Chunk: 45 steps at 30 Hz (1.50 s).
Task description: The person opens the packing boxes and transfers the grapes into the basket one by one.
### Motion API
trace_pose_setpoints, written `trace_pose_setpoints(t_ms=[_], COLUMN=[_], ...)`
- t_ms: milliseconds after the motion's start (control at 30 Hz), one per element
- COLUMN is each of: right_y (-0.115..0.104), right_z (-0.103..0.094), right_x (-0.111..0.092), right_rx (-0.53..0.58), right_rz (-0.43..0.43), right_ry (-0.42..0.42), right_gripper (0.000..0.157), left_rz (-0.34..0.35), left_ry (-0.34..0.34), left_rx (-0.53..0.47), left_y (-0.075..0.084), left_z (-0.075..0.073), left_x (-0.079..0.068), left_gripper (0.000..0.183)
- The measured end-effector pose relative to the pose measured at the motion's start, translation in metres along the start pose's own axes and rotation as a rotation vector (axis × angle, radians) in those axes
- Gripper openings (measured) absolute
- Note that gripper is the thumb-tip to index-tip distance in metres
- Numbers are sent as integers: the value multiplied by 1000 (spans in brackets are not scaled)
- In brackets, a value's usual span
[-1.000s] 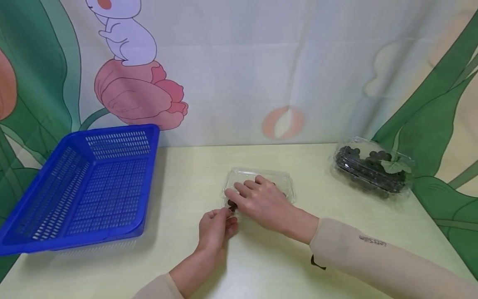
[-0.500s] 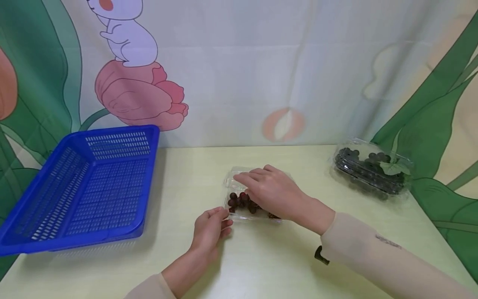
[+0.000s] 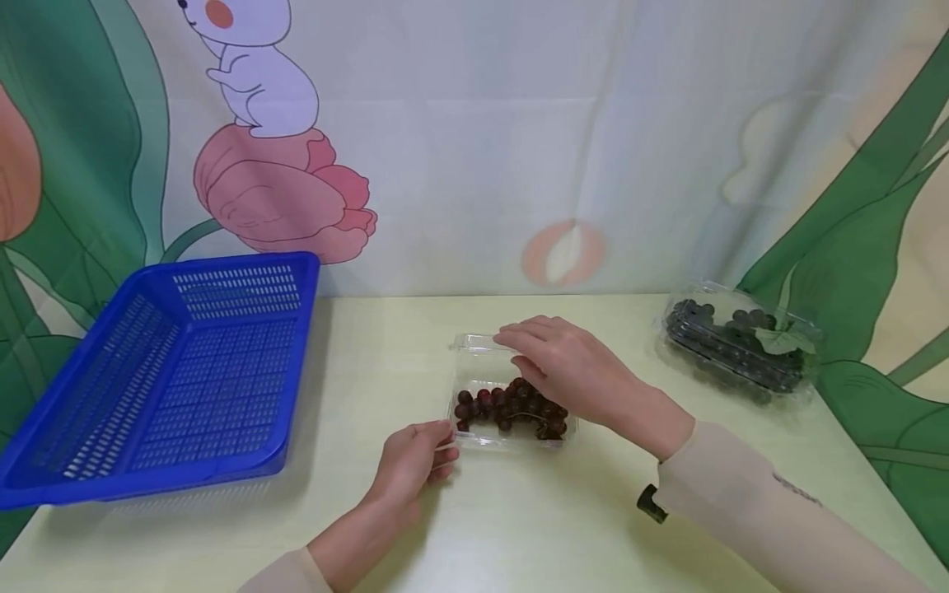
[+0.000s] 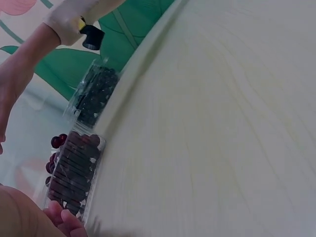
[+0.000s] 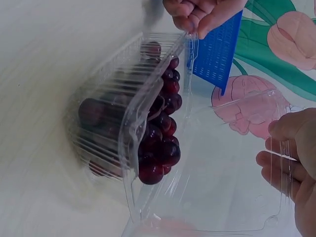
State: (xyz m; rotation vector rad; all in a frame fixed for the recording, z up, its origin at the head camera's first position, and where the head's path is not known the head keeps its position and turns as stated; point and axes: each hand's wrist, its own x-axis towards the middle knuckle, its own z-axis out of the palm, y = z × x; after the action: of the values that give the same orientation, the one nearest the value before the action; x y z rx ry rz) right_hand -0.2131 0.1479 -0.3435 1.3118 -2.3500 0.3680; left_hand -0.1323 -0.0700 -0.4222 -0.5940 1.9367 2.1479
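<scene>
A clear plastic clamshell box (image 3: 493, 442) stands on the table with its lid (image 5: 232, 168) raised. Dark red grapes (image 3: 511, 408) on a stem fill the base and bulge above its rim in the right wrist view. My left hand (image 3: 410, 463) pinches the near left corner of the base between thumb and fingers. My right hand (image 3: 574, 362) holds the free edge of the lid, tilted up at the back; its fingers (image 5: 284, 170) show through the clear plastic. In the left wrist view, the left fingertips (image 4: 64, 218) lie against the box's end.
On the left sits a blue perforated plastic basket (image 3: 292, 387). A second clear box (image 3: 741, 342) of dark grapes, with a green leaf (image 3: 786, 340) at its top, stands at the back right. A printed curtain (image 3: 460, 189) hangs behind the table (image 3: 371, 354).
The right hand has swung the lid up and back, moving right and away, so the grapes now show. The left hand stays at the box's corner, having shifted slightly left.
</scene>
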Motion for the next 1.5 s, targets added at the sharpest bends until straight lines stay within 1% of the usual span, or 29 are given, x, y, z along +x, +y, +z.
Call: trace_pose_setpoints(t_ms=[200,367,600,900,1000,1100,1200,1367,1500], right_y=[10,18,28,37,40,43,45,48,52], right_z=[-4,-8,-9,-9,-9,-9,-8,-8,-9], right_x=[0,-1,0,0,-1,-4,-6,-9,-12], right_rx=[-32,-37,-53,-46,-44,-44,-40,3,81], right_rz=[15,32,43,87,83,99,146,267,391], right_ry=[31,66,97,81,96,128,158,200,190], right_gripper=[39,35,33,41,44,45,40,29,28], left_rz=[-3,-12,-2,2,4,6,8,12,9], left_ry=[-35,-63,-94,-98,-101,-103,-102,-96,-91], left_rx=[41,70,29,11,9,4,-6,-24,-30], left_y=[2,4,7,7,8,7,6,5,5], left_z=[-4,-8,-9,-9,-10,-10,-10,-9,-9], left_x=[2,5,6,6,7,8,8,7,7], left_gripper=[31,27,28,27,28,29,29,29,30])
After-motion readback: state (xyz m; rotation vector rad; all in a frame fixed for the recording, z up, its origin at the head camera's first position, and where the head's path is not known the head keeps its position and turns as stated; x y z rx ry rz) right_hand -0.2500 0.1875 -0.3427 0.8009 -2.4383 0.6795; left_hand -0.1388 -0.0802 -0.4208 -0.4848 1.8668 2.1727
